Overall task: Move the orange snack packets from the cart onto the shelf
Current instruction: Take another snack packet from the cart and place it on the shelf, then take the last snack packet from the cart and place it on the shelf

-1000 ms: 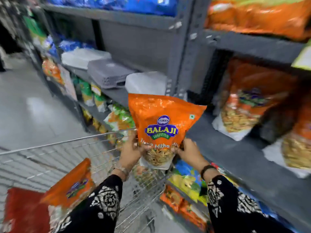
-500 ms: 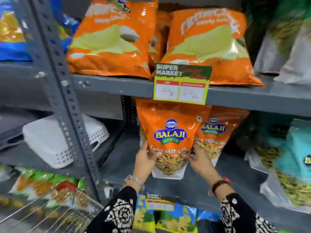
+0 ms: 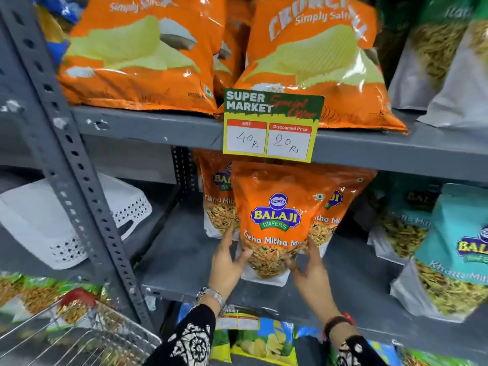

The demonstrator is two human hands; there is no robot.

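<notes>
An orange Balaji snack packet [image 3: 272, 215] stands upright on the grey middle shelf [image 3: 184, 260], under a price tag. My left hand [image 3: 228, 262] grips its lower left side and my right hand [image 3: 311, 270] holds its lower right side. Two more orange packets stand behind it, one to the left [image 3: 215, 196] and one to the right [image 3: 332, 207], both partly hidden. The wire cart [image 3: 79, 336] shows at the bottom left corner; no packets are visible inside it.
A yellow price tag [image 3: 272, 125] hangs from the upper shelf, which carries big orange chip bags [image 3: 137, 56]. Teal packets [image 3: 454, 249] stand to the right. A white plastic basket [image 3: 66, 220] lies left of a grey perforated upright [image 3: 79, 180].
The packet went from above the cart to the shelf, and now sits deeper, in front of the two other orange packets. The view swung from the cart to the shelf and moved closer.
</notes>
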